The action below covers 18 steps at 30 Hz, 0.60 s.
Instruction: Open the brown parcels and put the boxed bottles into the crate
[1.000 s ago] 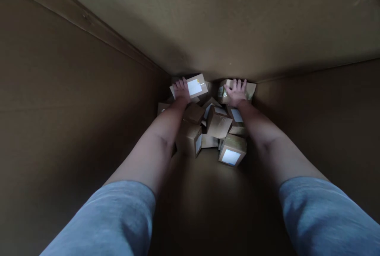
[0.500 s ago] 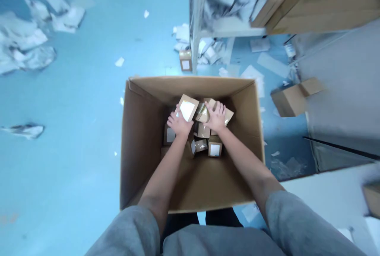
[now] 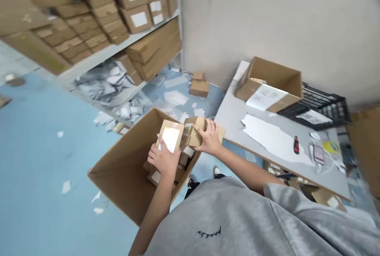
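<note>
A large open carton (image 3: 118,169) stands in front of me with several small boxes inside. My left hand (image 3: 163,158) is closed on a small cardboard box (image 3: 175,126) with a white label, raised near the carton's top. Beside it, my right hand (image 3: 209,138) grips a taped small box (image 3: 194,124), fingers over its side. Another small box (image 3: 221,132) shows partly behind the right hand; how it is held is hidden. Below the hands, other small boxes (image 3: 155,177) lie in the carton.
On the right, a white table (image 3: 231,117) bears an open box (image 3: 279,72), a black crate (image 3: 323,99), a red-and-black cutter (image 3: 296,145) and a phone (image 3: 318,155). Shelves (image 3: 109,52) with stacked boxes stand on the left. Paper scraps litter the blue floor (image 3: 38,161).
Both hands have lifted the small boxes from deep in the carton to near its rim. My view has turned right, bringing the table into sight.
</note>
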Each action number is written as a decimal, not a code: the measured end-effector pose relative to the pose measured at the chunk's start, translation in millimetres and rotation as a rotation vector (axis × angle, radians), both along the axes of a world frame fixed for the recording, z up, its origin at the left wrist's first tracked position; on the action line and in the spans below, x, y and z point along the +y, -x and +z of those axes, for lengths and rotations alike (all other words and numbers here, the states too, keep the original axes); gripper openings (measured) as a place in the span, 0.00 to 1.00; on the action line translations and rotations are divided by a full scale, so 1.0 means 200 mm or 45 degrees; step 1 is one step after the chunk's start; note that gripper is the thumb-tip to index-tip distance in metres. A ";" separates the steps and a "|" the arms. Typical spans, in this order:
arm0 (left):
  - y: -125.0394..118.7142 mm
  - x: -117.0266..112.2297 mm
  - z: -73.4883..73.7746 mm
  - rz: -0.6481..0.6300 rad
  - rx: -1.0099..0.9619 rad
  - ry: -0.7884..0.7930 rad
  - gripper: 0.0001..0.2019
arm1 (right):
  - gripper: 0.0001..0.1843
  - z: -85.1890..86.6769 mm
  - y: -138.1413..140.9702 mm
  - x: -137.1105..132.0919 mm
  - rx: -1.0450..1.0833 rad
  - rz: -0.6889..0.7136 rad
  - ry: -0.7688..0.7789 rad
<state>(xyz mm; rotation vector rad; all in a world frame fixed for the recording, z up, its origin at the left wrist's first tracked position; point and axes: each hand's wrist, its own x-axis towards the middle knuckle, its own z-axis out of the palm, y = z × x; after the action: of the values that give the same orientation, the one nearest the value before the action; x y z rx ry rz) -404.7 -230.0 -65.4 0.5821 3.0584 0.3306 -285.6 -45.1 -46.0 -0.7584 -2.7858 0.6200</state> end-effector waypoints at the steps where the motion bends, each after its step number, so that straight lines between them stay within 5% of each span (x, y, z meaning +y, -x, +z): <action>1: -0.06 0.09 0.02 -0.074 0.032 -0.016 0.58 | 0.65 0.03 -0.11 0.05 0.021 -0.083 -0.016; 6: -0.38 0.53 0.03 -0.319 0.081 -0.049 0.56 | 0.62 0.09 -0.70 0.28 0.089 -0.523 -0.090; 11: -0.72 0.93 -0.04 -0.396 0.026 -0.040 0.52 | 0.60 0.07 -1.26 0.49 0.199 -0.869 -0.101; 18: -1.08 1.42 -0.19 -0.256 -0.072 -0.013 0.51 | 0.58 -0.06 -1.71 0.88 0.235 -1.152 -0.090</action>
<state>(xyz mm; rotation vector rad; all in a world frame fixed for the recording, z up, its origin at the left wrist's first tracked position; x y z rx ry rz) -187.8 53.4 -103.9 0.8564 2.9126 0.3516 56.1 131.2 -57.6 -1.6641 -1.9629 0.3691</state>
